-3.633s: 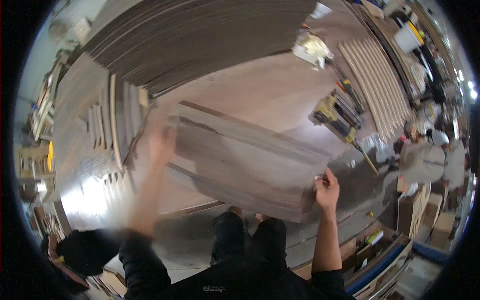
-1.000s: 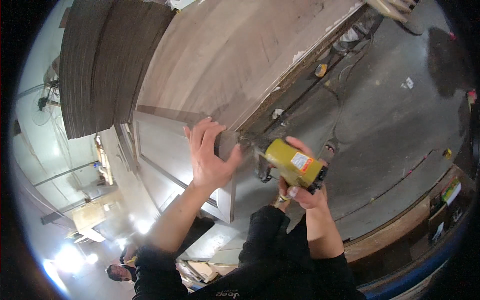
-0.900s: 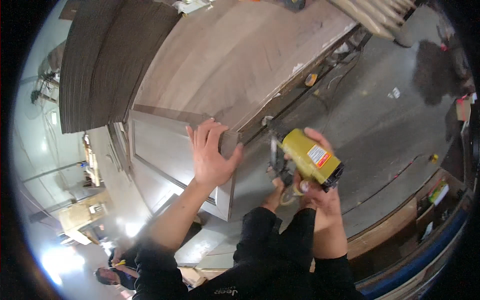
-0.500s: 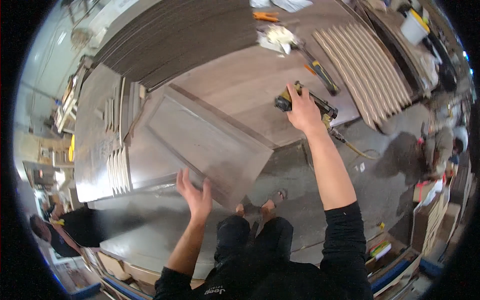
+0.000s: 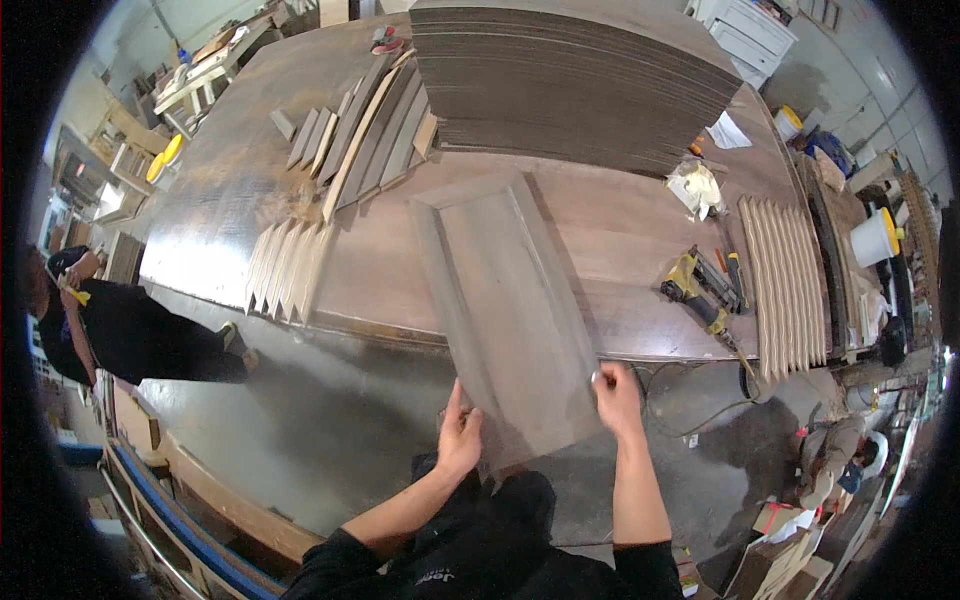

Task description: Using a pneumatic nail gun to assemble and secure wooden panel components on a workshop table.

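Thumb and fingers of left hand [image 5: 460, 438] clasp framed grey-brown panel [image 5: 510, 300] by its near left corner; right hand [image 5: 617, 400] pinches its right edge near the other corner. Panel juts past near edge of table [image 5: 620, 240], far end over it, contact unclear. Right of it, 1 yellow-black nail gun [image 5: 685, 278]; farther back, 1 tall stack of dark sheets [image 5: 570, 90].

A tall stack [image 5: 570, 90] of brown sheets stands toward the back of the tabletop [image 5: 640, 230], a pale crumpled wad [image 5: 697, 192] and white paper [image 5: 728, 131] near its right end. A white bucket [image 5: 872, 238] is at far right. One person [image 5: 150, 325] in dark clothing stands left; another [image 5: 832, 460] is lower right, near boxes [image 5: 785, 525].
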`<state>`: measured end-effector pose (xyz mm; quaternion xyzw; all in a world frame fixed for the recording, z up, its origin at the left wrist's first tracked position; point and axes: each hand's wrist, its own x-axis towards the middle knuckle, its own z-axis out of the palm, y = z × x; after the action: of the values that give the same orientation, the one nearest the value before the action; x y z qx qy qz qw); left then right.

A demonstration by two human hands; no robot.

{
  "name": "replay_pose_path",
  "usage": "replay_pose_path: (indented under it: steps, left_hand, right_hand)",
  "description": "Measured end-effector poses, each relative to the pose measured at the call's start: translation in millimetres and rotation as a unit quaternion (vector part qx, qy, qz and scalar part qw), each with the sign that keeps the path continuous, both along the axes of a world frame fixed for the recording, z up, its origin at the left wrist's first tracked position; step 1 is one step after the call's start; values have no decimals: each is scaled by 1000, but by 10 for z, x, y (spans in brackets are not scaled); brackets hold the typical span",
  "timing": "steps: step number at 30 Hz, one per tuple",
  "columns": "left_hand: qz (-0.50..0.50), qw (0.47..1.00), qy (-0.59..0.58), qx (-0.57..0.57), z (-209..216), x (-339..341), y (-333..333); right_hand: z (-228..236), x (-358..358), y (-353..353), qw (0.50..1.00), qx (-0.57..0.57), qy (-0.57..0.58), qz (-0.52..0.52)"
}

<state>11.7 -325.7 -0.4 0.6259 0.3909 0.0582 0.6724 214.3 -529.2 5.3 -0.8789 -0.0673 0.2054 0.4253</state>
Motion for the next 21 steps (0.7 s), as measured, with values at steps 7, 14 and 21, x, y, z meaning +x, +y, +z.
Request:
replay_pose_path:
  steps: [7,14,21]
  left_hand:
    - [-139,988,59,-11,100,-598,1727]
    - [118,991,28,-61,161,-1332,2195]
    - [36,998,-13,-58,144,-1248,2144]
  right_hand:
    - [-142,-1601,482,874,245,412,-82]
    - [-790,-2405,1733,871,259,417,-30]
    - [-310,-1170,1301,849,370,270,-263]
